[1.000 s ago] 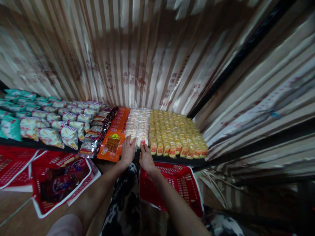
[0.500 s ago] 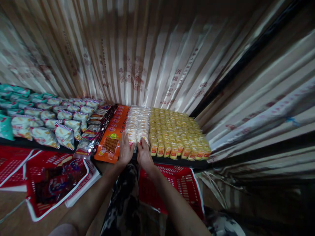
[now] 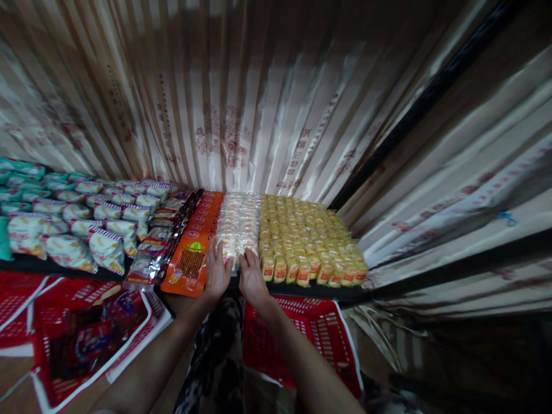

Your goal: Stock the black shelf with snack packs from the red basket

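Note:
Two rows of small white clear-wrapped snack packs (image 3: 239,221) run from the shelf's front edge back to the curtain. My left hand (image 3: 218,273) rests at the front of the left row, fingers stretched forward and touching the packs. Beside it, my right hand (image 3: 253,279) lies against the front of the right row, its fingers extended. Neither hand is wrapped round a pack. Orange snack bags (image 3: 190,261) with sticks pictured on them lie just left of my left hand. To the right of my right hand stand rows of yellow wrapped snack packs (image 3: 304,241).
Dark foil packets (image 3: 149,256) and white chip bags (image 3: 106,247) fill the shelf's left part, with teal bags (image 3: 23,167) beyond. Below stand red baskets, one (image 3: 302,322) under my right arm and one (image 3: 43,368) holding dark packets. A pleated curtain (image 3: 233,86) hangs behind.
The view has shifted slightly, so the shelf sits a little lower in the picture. Both hands stay at the front of the white packs, with small finger movements.

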Demonstrator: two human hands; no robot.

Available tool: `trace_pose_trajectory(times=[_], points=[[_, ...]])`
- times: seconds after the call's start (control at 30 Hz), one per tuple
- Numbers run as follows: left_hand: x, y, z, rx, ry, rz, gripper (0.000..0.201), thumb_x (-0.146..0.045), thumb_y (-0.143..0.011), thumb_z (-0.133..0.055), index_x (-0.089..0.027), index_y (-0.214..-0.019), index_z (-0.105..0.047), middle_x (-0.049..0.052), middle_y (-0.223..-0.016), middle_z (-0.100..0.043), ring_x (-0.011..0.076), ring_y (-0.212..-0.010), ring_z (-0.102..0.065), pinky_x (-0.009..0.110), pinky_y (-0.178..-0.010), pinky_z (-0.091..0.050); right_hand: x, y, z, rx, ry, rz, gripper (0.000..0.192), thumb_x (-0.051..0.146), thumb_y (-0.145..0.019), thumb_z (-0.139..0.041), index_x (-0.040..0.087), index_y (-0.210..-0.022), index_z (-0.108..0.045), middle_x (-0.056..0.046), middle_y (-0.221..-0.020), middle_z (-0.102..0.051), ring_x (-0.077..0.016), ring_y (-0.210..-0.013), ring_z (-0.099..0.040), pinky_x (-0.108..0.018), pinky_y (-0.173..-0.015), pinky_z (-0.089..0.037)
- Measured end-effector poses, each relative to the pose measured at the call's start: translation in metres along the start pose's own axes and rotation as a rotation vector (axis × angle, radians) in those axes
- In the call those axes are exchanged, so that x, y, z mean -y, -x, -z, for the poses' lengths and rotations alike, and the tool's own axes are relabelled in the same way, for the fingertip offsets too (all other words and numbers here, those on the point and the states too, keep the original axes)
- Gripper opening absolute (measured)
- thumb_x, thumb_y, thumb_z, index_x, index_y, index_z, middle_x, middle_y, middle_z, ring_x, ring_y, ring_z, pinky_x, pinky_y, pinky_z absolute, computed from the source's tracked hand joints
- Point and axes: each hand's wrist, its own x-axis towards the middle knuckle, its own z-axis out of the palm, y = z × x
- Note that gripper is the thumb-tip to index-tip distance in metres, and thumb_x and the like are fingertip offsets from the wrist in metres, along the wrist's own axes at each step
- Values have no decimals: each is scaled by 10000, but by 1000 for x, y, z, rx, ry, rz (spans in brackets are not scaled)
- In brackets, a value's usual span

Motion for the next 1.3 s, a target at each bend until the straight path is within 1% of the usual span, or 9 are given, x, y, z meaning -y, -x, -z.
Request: trace_pose_trajectory(times=[0.1,0.2,0.27,0.4,0.53,0.77,0.9,1.1,1.3], points=[[-6,1,4,0,-100,-80,452,-262,-881,-419,-156,-1320,-400,150,-1511,-154,316,-1399,-78,536,-1091,-224,-2,-1,2,-68,-111,-12,517,49,-791,-350,35,-1295,-462,-216,-1394,-392,-252,-1335,-311,-426,-1071,-340],[-13,2,4,110,-156,-271,416,-207,-863,-439,-206,-1277,-481,119,-1497,-236,305,-1400,-96,525,-1105,-198,-6,-8,12,-189,-213,8,523,76,-811,-338,95,-1324,-438,-171,-1401,-402,-224,-1322,-343,-427,-1067,-354],[-17,2,2,170,-179,-362,427,-205,-858,-450,-238,-1283,-484,104,-1480,-288,298,-1396,-128,533,-1109,-186,-10,-17,25,-243,-233,21,514,101,-826,-333,110,-1329,-434,-157,-1394,-419,-216,-1308,-367,-427,-1074,-347],[-24,-5,-3,236,-195,-456,409,-296,-867,-460,-245,-1271,-498,95,-1455,-343,299,-1389,-160,558,-1106,-183,-16,-45,51,-223,-167,30,466,169,-875,-303,103,-1308,-462,-152,-1368,-457,-204,-1295,-388,-406,-1074,-349],[-23,-16,-6,310,-163,-546,413,-329,-844,-494,-243,-1247,-518,105,-1414,-407,292,-1372,-225,536,-1098,-237,-21,-82,62,-147,-18,1,466,229,-896,-330,65,-1315,-448,-156,-1424,-382,-218,-1346,-303,-378,-1095,-305],[-19,-18,-12,344,-116,-607,392,-335,-855,-459,-235,-1229,-522,102,-1397,-429,286,-1324,-333,540,-1068,-297,-22,-155,45,77,178,-83,519,290,-934,-299,-27,-1338,-377,-205,-1441,-325,-245,-1394,-156,-409,-1133,-161],[-16,-15,-16,322,-125,-608,365,-320,-863,-441,-234,-1206,-530,85,-1378,-455,263,-1305,-362,542,-1096,-241,-22,-182,33,86,213,-95,528,330,-945,-267,5,-1346,-379,-200,-1456,-297,-269,-1399,-110,-431,-1119,-156],[-9,-10,-25,243,-172,-635,388,-357,-864,-451,-257,-1234,-507,80,-1357,-476,261,-1287,-383,507,-1094,-226,-29,-191,15,38,268,-139,575,356,-938,-261,-6,-1383,-297,-231,-1439,-312,-300,-1367,-221,-452,-1090,-172],[-13,-13,-20,218,-215,-669,459,-407,-864,-451,-262,-1299,-449,84,-1374,-452,262,-1269,-398,475,-1074,-247,-29,-186,6,36,272,-205,616,387,-927,-232,-5,-1401,-265,-218,-1450,-301,-315,-1364,-216,-446,-1086,-163]])
